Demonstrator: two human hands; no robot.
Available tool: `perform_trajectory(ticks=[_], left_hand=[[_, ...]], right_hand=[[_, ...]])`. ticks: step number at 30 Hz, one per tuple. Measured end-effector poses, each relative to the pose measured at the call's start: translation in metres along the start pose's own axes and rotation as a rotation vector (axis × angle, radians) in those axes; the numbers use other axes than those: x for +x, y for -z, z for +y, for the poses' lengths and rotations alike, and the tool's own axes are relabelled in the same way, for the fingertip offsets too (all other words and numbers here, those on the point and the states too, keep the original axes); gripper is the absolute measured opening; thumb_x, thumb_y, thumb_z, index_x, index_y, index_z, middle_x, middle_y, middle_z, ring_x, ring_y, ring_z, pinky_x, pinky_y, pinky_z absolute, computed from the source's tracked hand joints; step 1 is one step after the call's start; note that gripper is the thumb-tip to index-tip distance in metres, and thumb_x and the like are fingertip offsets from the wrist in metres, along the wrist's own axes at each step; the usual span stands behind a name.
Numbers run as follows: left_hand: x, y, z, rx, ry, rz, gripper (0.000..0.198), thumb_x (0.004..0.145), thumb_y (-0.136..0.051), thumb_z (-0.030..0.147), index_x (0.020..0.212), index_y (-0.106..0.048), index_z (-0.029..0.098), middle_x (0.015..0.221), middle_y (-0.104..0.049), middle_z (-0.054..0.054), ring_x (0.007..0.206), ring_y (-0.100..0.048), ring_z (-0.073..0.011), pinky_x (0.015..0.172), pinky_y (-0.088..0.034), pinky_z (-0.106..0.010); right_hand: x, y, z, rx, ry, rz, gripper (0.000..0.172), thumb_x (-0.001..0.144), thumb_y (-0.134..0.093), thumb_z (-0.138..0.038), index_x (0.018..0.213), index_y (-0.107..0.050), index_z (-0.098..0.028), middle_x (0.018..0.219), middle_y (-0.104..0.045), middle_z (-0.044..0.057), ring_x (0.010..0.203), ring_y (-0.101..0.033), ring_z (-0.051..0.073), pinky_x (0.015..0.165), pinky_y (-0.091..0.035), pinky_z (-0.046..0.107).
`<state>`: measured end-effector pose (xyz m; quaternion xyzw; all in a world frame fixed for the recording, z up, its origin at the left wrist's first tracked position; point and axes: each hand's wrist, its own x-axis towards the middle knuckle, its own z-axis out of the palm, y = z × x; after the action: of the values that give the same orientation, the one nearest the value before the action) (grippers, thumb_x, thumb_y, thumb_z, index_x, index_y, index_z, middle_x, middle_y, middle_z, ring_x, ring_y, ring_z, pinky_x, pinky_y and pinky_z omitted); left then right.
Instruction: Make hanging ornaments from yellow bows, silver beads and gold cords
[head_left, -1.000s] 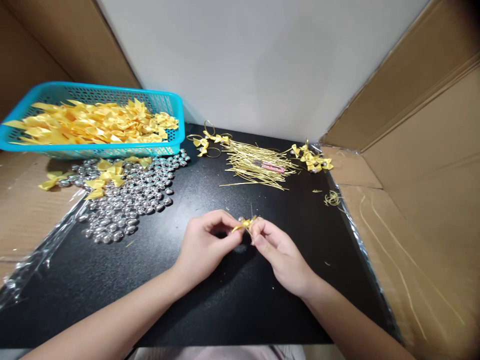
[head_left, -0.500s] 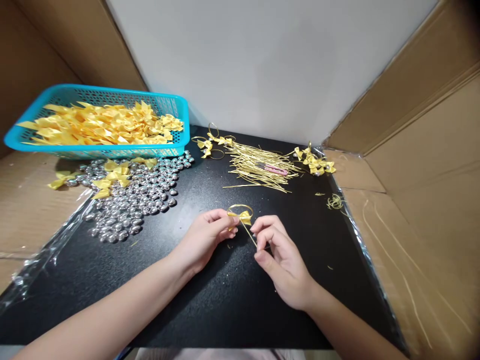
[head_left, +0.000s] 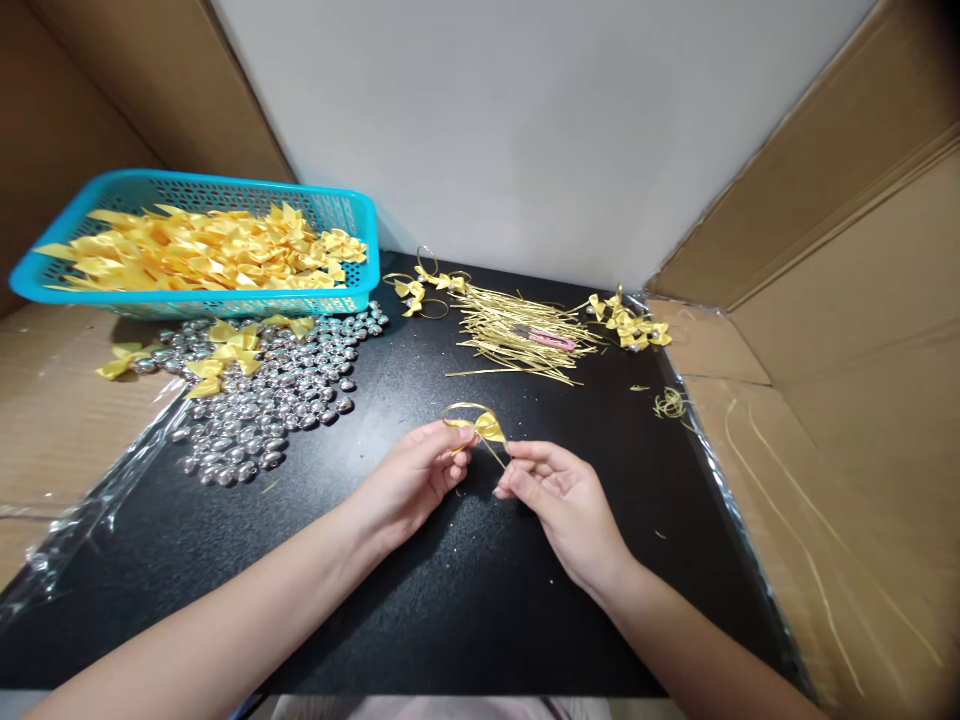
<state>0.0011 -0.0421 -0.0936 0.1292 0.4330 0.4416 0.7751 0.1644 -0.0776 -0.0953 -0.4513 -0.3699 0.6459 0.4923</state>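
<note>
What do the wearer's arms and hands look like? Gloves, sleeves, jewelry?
Left hand and right hand: ungloved, no rings visible. Left forearm and right forearm: no sleeves, watch or markings visible. Pale cloth shows at the bottom edge.

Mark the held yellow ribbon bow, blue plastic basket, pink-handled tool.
Held yellow ribbon bow (head_left: 491, 428): head view, right side.
Blue plastic basket (head_left: 225, 296): head view, front rim.
Pink-handled tool (head_left: 555, 342): head view, handle.

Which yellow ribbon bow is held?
The yellow ribbon bow pinched by the left hand, its gold wire in the right hand; other bows lie in the blue basket, on or by the silver beads or beside the wire pile.
</note>
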Motion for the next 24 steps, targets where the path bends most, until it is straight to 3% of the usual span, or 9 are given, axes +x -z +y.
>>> perform_trajectory(ticks=[4, 11, 19, 24], left_hand=[[-0.003, -0.002, -0.001, -0.027, 0.005, -0.031, 0.015, 0.062, -0.079, 0.008, 0.062, -0.065, 0.012, 0.054, -0.059, 0.004, 0.043, -0.048, -0.0008, 0.041, -0.043, -0.008], [-0.006, -0.005, -0.001, -0.045, -0.087, -0.057, 0.021, 0.054, -0.087, 0.012, 0.064, -0.069, 0.011, 0.058, -0.062, 0.003, 0.041, -0.050, -0.0005, 0.040, -0.044, -0.008], [-0.006, -0.005, -0.007, 0.060, -0.063, -0.102, 0.022, 0.059, -0.087, 0.024, 0.065, -0.071, 0.011, 0.048, -0.056, 0.005, 0.042, -0.047, -0.0022, 0.040, -0.040, -0.009], [-0.008, -0.007, -0.009, 0.148, -0.091, -0.096, 0.019, 0.061, -0.084, 0.022, 0.060, -0.068, 0.012, 0.044, -0.051, 0.006, 0.041, -0.040, -0.0020, 0.040, -0.035, -0.009]], right_hand=[[0.003, 0.002, -0.001, 0.111, -0.087, 0.035, 0.027, 0.062, -0.088, -0.034, 0.077, -0.073, -0.016, 0.066, -0.072, 0.001, 0.062, -0.068, 0.012, 0.068, -0.057, 0.025], [0.002, 0.001, -0.008, 0.260, -0.062, 0.018, 0.024, 0.066, -0.086, -0.032, 0.073, -0.068, -0.018, 0.066, -0.071, -0.002, 0.060, -0.067, 0.008, 0.064, -0.056, 0.017], [-0.007, -0.004, -0.007, -0.126, 0.108, 0.043, 0.009, 0.074, -0.076, -0.024, 0.076, -0.071, -0.017, 0.065, -0.073, 0.002, 0.059, -0.069, 0.013, 0.058, -0.058, 0.021], [-0.007, -0.006, -0.006, -0.309, 0.164, 0.088, 0.003, 0.074, -0.070, -0.019, 0.074, -0.071, -0.016, 0.065, -0.073, 0.003, 0.060, -0.070, 0.014, 0.057, -0.057, 0.022]])
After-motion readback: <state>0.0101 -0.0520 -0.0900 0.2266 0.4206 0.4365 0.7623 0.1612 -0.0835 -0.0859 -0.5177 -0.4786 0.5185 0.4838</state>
